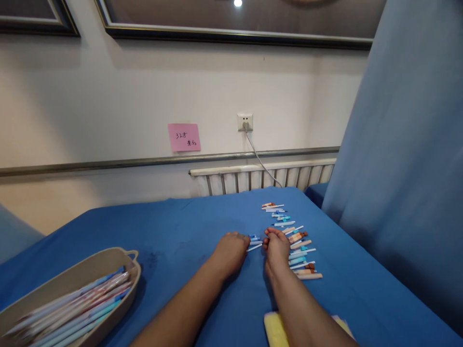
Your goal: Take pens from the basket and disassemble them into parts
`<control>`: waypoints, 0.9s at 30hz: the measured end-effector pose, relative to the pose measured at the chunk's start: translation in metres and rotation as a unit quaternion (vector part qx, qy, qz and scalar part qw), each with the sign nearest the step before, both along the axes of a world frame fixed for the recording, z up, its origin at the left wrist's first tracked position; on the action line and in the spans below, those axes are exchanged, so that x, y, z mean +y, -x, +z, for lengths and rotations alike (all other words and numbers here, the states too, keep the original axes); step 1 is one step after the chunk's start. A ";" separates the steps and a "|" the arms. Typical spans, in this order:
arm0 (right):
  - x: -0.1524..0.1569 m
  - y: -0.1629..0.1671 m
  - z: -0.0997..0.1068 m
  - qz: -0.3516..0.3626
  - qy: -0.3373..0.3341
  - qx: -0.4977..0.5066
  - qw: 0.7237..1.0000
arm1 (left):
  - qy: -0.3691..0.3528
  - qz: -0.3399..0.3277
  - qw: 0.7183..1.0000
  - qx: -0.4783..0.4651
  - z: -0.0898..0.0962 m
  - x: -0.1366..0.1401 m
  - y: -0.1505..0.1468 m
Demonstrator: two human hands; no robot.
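From the head camera, the left hand (233,253) curls against blue and white pens (256,243) on a blue cloth (191,231), its grip hidden; the right hand (278,250), fingers narrowly bent, shows no clear hold. A column of pens (297,260) lies rightward, a tan basket (87,272) left.

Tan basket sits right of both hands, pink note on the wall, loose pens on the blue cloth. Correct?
Not quite: in the head view the tan basket sits left of the left hand and right hand. The pink note is on the wall, and the loose pens are on the blue cloth.
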State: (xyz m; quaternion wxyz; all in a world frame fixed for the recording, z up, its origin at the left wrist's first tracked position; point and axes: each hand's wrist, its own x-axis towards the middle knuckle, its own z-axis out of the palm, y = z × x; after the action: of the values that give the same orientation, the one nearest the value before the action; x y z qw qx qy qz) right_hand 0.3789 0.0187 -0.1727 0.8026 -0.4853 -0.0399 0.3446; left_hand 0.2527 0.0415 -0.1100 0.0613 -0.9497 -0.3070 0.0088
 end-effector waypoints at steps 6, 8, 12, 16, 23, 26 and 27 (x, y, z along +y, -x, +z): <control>-0.001 0.001 0.000 -0.005 -0.001 -0.008 1.000 | -0.002 0.003 1.000 0.014 0.002 0.002 0.006; -0.001 0.001 0.000 -0.007 0.001 -0.015 1.000 | -0.005 0.005 1.000 0.008 0.003 0.003 0.006; -0.001 0.001 0.000 -0.007 0.004 -0.027 1.000 | -0.019 0.018 0.999 -0.019 0.006 0.007 0.005; -0.002 0.002 0.001 -0.004 0.008 -0.030 1.000 | -0.022 0.037 0.998 -0.041 0.006 0.011 0.002; -0.003 0.003 0.002 -0.005 0.009 -0.040 0.999 | 0.004 0.057 0.995 -0.087 0.003 0.012 0.006; -0.005 0.004 0.003 -0.004 0.007 -0.054 0.999 | 0.017 0.066 0.992 -0.108 0.004 0.010 0.007; -0.007 0.005 0.004 0.000 0.006 -0.060 0.998 | 0.020 0.068 0.991 -0.114 0.005 0.008 0.007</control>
State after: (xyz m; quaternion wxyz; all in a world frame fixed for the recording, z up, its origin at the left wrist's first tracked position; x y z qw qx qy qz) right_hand 0.3741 0.0116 -0.1688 0.7959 -0.5100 -0.0852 0.3149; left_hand 0.2457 0.0492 -0.1050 0.0059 -0.9224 -0.3758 -0.0889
